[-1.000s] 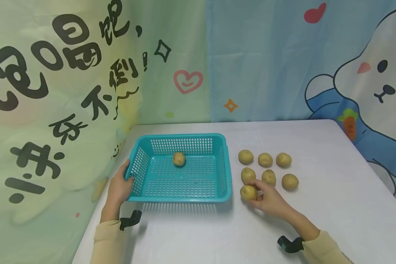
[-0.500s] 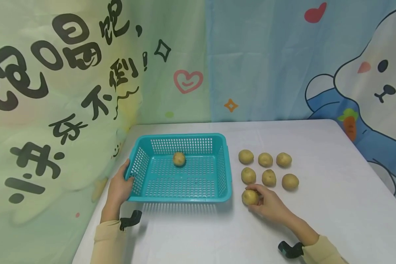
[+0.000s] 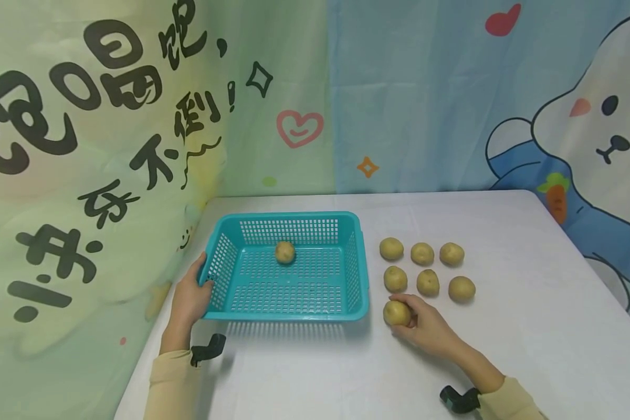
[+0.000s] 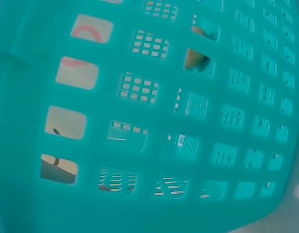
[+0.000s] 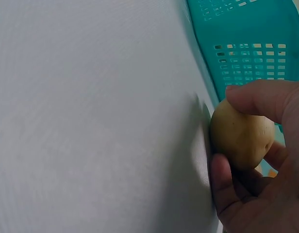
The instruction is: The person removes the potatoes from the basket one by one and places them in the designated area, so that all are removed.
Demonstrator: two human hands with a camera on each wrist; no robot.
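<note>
A teal plastic basket (image 3: pixel 294 320) with slotted walls stands on the table. My left hand (image 3: pixel 191 294) grips its left rim, the thumb on the inside; the left wrist view is filled by the basket's side wall (image 4: pixel 154 111), and the hand itself is out of that view. One potato (image 3: pixel 285 252) lies inside, towards the back. To the right of the basket, my right hand (image 3: pixel 430 326) holds a potato (image 3: pixel 396 313) between thumb and fingers. In the right wrist view this potato (image 5: pixel 241 136) is at or very near the table surface.
Several potatoes stand in two rows right of the basket, among them a back-left one (image 3: pixel 391 249) and a front-right one (image 3: pixel 461 289). The table (image 3: pixel 315 373) has a white cover. A printed curtain (image 3: pixel 399 116) hangs behind and to the left.
My right hand has brought its potato a little nearer the front of the table, away from the two rows, and then barely moved. The left hand and basket stay put.
</note>
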